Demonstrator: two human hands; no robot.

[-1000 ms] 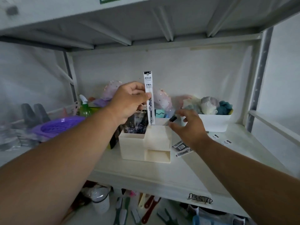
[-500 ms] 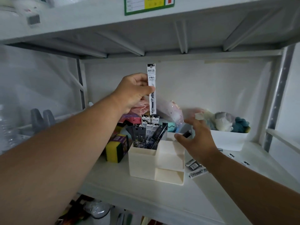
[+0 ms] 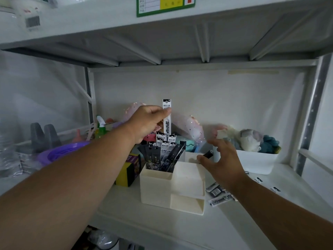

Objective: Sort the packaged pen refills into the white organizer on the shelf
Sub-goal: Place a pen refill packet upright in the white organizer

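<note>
My left hand (image 3: 146, 121) pinches a white packaged pen refill (image 3: 167, 117) and holds it upright. Its lower end reaches the tops of several black and white refill packs (image 3: 164, 150) standing in the tall left compartment of the white organizer (image 3: 187, 184). My right hand (image 3: 222, 164) hovers at the organizer's back right corner, fingers spread. The tip of a small dark pack (image 3: 208, 153) sticks out between its thumb and forefinger. A few more refill packs (image 3: 219, 194) lie flat on the shelf to the right of the organizer.
A white bin (image 3: 255, 162) with soft toys stands at the back right. A yellow and green box (image 3: 128, 171) sits left of the organizer. Further left are a purple basket (image 3: 59, 153) and a spray bottle (image 3: 100, 128). The shelf above hangs low overhead.
My left hand rose with the white refill, then came down a little toward the organizer. My right hand stayed by the organizer's back corner. The view tilted upward.
</note>
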